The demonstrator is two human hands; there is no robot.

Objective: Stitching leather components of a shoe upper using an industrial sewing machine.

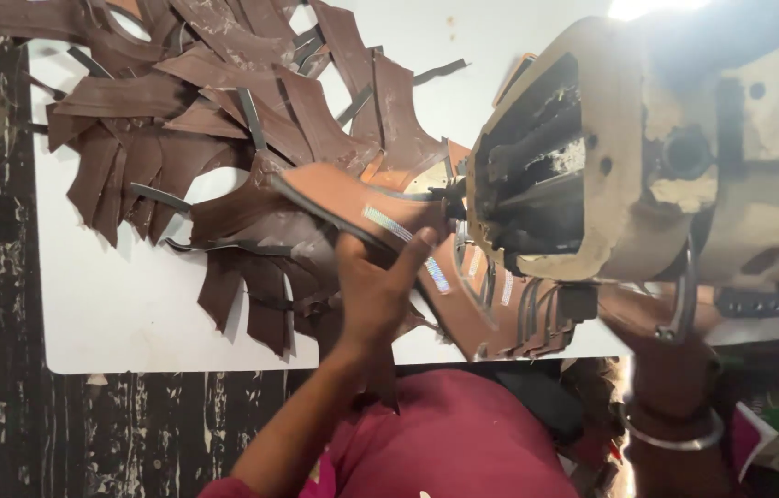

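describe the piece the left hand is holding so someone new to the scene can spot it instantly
Start at the big cream sewing machine head on the right of the white table. Just left of its needle end, the left hand grips a tan-brown leather strap piece fed toward the machine. Unlike the darker brown cut pieces piled behind, it is lighter and carries a shiny iridescent strip.

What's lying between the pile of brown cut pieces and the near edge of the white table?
In the head view, nothing: between the pile of brown cut pieces and the white table's near edge is bare white surface.
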